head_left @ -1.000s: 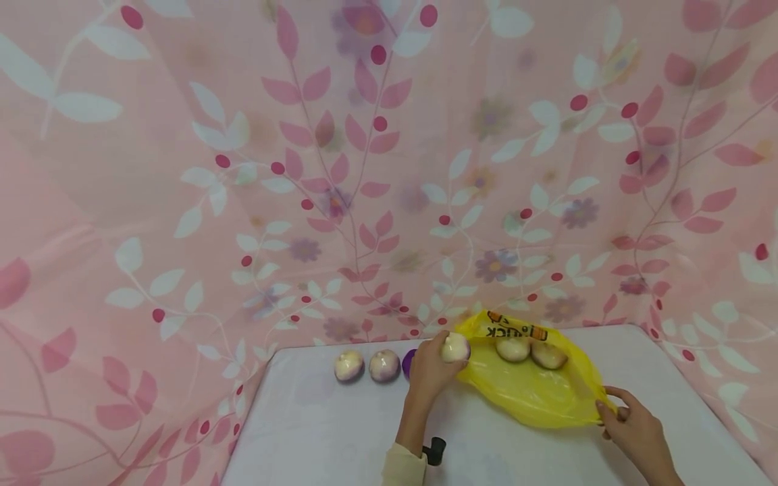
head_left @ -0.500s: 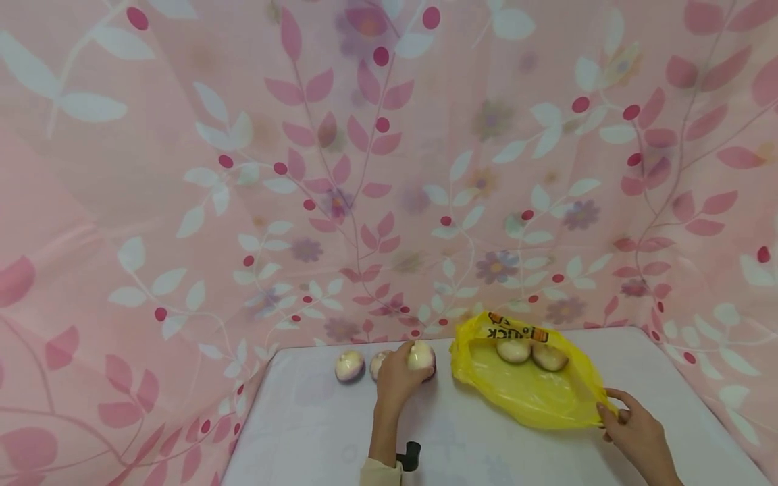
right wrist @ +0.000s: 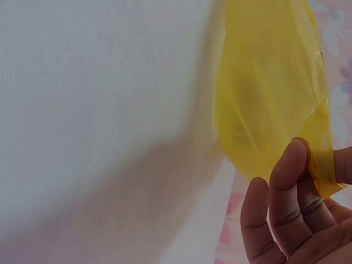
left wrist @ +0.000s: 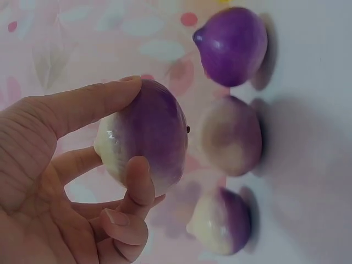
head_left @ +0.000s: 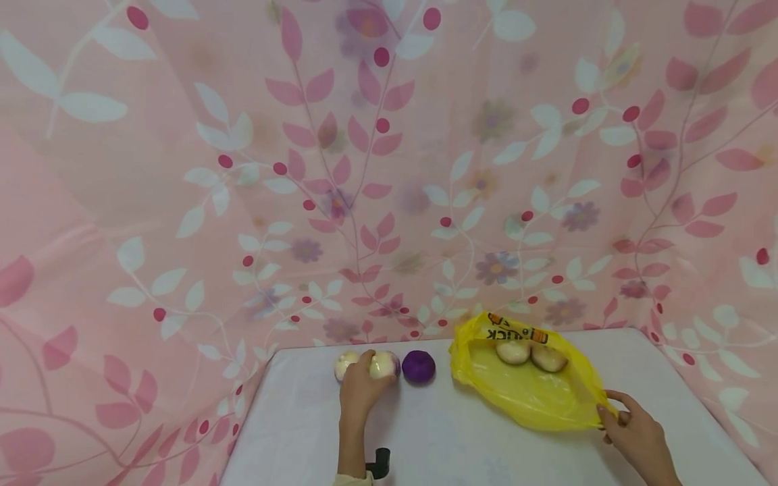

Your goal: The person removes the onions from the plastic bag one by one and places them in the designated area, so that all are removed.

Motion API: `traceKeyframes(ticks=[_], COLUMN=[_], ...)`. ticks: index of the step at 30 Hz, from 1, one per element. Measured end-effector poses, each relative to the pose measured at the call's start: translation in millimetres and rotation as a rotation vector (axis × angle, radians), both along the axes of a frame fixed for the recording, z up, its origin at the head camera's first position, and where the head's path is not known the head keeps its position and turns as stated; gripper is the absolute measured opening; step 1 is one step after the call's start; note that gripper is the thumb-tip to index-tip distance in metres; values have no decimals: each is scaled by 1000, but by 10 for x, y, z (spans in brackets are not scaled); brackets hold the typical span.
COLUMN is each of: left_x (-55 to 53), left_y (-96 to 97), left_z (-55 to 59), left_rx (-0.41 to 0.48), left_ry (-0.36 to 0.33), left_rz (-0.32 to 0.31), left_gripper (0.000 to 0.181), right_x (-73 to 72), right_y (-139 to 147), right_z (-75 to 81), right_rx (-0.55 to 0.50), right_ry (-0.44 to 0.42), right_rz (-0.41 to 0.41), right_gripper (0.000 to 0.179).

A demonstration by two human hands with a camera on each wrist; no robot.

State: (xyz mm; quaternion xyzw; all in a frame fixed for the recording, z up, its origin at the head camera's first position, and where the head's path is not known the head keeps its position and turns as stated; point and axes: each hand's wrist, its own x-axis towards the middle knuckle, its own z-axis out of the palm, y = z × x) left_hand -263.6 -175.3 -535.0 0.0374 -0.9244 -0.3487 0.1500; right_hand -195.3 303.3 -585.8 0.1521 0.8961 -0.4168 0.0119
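In the head view my left hand (head_left: 360, 391) holds a glossy purple-and-white onion (left wrist: 151, 137) above the onion row, pinched between thumb and fingertips. On the table below are a solid purple onion (head_left: 418, 367), a paler purple-beige onion (left wrist: 232, 136) and a white-and-purple onion (left wrist: 223, 221). The held onion covers the paler one in the head view. My right hand (head_left: 638, 432) pinches the right end of a yellow plastic bag (head_left: 535, 405). Two pale, rounded things, a cream one (head_left: 513, 351) and a browner one (head_left: 548, 358), show at the bag's back side.
A white-covered table (head_left: 474, 445) carries everything. Close behind its back edge hangs a pink floral cloth (head_left: 389, 202), which continues along both sides. A black fitting (head_left: 379, 463) sits on my left wrist.
My left hand, still holding the onion, has moved left from beside the bag, past the purple onion, to over the paler one. The right hand and the bag stay nearly still.
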Motion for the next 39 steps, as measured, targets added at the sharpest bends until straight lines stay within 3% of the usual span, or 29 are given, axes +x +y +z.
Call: traceKeyframes(ticks=[8,17,25,39], left_x=[49,74,95,129], left_y=[-306,-516,-578,-589], left_z=[-52,-176,-310,-397], left_rx=[-14,-19,-24,-10], left_ry=[-28,-121,-170,-202], left_rz=[75,141,161,190], left_gripper=[65,67,68,69], right_x=[-2,-3,-4,13], right_y=[0,13,13,-9], right_z=[-26,-53,-47,-23], right_rx=[11,22,4,-3], right_ry=[8,28,-8,23], right_rz=[-9,10,-6,5], right_gripper=[60,59,63,59])
